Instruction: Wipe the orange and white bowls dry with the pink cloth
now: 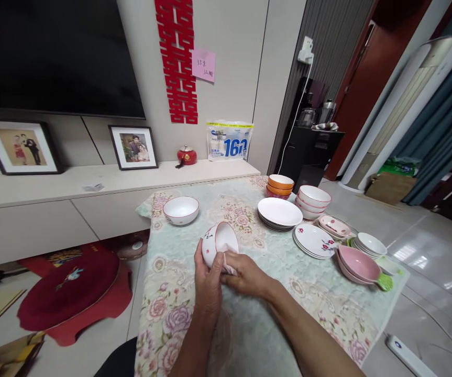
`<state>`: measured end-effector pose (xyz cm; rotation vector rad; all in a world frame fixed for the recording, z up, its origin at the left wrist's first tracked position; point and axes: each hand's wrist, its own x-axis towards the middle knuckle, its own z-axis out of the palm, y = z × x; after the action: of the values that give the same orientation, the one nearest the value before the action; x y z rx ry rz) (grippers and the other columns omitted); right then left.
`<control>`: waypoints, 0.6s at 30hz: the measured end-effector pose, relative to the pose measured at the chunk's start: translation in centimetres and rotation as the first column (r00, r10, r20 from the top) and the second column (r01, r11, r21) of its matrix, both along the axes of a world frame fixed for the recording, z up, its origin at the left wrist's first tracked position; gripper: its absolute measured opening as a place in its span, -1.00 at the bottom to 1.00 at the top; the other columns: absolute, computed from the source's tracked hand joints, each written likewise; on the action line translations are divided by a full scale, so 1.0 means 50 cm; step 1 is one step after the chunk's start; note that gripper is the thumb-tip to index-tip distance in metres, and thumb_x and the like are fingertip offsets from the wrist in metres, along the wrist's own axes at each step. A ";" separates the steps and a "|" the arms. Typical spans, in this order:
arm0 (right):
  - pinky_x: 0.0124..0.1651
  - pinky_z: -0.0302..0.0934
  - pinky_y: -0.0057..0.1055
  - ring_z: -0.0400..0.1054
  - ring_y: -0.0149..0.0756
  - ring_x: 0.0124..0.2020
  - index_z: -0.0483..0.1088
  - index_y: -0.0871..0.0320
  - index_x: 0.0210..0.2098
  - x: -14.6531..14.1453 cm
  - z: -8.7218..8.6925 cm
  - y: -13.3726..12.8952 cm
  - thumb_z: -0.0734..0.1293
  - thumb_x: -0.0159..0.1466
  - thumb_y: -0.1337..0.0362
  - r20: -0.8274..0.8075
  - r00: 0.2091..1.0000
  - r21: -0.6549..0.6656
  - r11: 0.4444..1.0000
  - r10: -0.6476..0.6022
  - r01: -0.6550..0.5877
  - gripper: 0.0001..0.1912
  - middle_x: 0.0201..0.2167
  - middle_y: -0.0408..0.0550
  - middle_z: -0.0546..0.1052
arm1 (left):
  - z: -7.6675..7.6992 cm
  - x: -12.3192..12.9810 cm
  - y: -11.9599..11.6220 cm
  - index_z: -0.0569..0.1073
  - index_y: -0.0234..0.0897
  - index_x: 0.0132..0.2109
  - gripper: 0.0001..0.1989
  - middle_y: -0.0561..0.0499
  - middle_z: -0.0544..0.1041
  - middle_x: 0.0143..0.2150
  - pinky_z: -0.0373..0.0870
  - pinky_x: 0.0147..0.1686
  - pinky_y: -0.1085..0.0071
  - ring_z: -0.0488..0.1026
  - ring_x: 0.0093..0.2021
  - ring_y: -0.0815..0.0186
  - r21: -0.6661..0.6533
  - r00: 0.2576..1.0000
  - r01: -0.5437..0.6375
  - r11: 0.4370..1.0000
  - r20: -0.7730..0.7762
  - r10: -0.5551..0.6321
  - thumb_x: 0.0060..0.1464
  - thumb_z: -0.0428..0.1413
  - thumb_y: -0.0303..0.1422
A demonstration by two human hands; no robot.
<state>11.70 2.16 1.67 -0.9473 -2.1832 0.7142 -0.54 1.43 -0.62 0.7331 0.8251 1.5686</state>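
Observation:
A white bowl (209, 247) with a red rim and dark lettering is tilted on its side above the table, its mouth turned to the right. My left hand (207, 272) is wrapped round its lower left side, thumb near the rim. At the rim, my right hand (245, 273) is closed on a thin white cloth (230, 269), pressing it against the bowl; part of the cloth lies inside, and the fingertips are partly hidden. A second white bowl with a red rim (181, 211) stands upright on the table to the left, apart from both hands.
On the flowered tablecloth (166, 314), to the right, stand orange bowls (280, 183), white bowls (314, 197), white plates (279, 212), flower-patterned plates (314, 240) and pink leaf-shaped dishes (359, 263). A red stool (72, 293) is at the left. Behind runs a low white cabinet (139, 180).

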 end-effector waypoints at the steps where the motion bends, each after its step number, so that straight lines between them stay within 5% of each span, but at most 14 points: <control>1: -0.01 0.19 -0.31 0.33 -0.23 -0.16 0.40 0.15 -0.22 0.006 -0.003 0.004 0.29 0.18 0.47 0.110 0.994 0.077 0.997 -0.011 0.003 -0.81 -0.23 -0.08 0.48 | 0.001 -0.002 0.000 0.11 -0.10 0.37 -0.22 -0.16 0.28 0.36 0.27 0.24 0.16 0.32 0.29 0.06 -0.001 1.000 -0.003 1.000 -0.011 0.003 0.09 0.25 -0.16; 5: 0.03 0.15 -0.25 0.33 -0.21 -0.15 0.41 0.14 -0.28 0.016 -0.013 0.011 0.23 0.18 0.54 0.277 0.955 0.188 0.980 -0.110 0.059 -0.78 -0.26 -0.03 0.49 | 0.001 -0.001 0.000 0.08 -0.10 0.38 -0.20 -0.15 0.24 0.39 0.24 0.26 0.22 0.28 0.31 0.10 0.015 0.998 -0.023 1.000 -0.055 0.024 0.09 0.26 -0.18; 12: -0.27 0.18 -0.48 0.28 -0.35 -0.35 0.38 0.15 -0.24 -0.010 0.002 -0.011 0.28 0.32 0.29 -0.218 0.971 -0.158 0.986 -0.096 0.062 -0.93 -0.38 -0.18 0.42 | -0.001 0.009 -0.005 0.03 -0.14 0.40 -0.17 -0.19 0.21 0.40 0.24 0.27 0.20 0.27 0.33 0.09 0.049 1.000 0.012 0.999 -0.006 -0.011 0.10 0.24 -0.18; 15: -0.13 0.21 -0.41 0.31 -0.28 -0.23 0.38 0.15 -0.19 -0.002 0.005 -0.005 0.32 0.23 0.40 -0.043 0.999 -0.036 0.999 -0.005 0.003 -0.85 -0.25 -0.12 0.46 | 0.001 0.003 -0.004 0.08 -0.15 0.39 -0.20 -0.19 0.25 0.38 0.24 0.27 0.16 0.28 0.32 0.05 0.014 1.000 0.002 1.000 -0.009 -0.002 0.11 0.23 -0.15; 18: 0.04 0.14 -0.28 0.32 -0.21 -0.10 0.41 0.15 -0.21 0.011 0.000 0.004 0.25 0.18 0.54 0.210 0.977 0.149 0.989 -0.042 0.010 -0.75 -0.20 -0.03 0.49 | 0.001 -0.004 -0.001 0.09 -0.12 0.39 -0.21 -0.18 0.26 0.38 0.24 0.27 0.13 0.27 0.32 0.03 -0.013 0.999 -0.003 1.000 -0.054 0.003 0.10 0.23 -0.15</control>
<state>12.24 2.37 1.66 -1.0125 -2.3671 0.4488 -0.72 1.39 -0.59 0.7682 0.8761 1.5504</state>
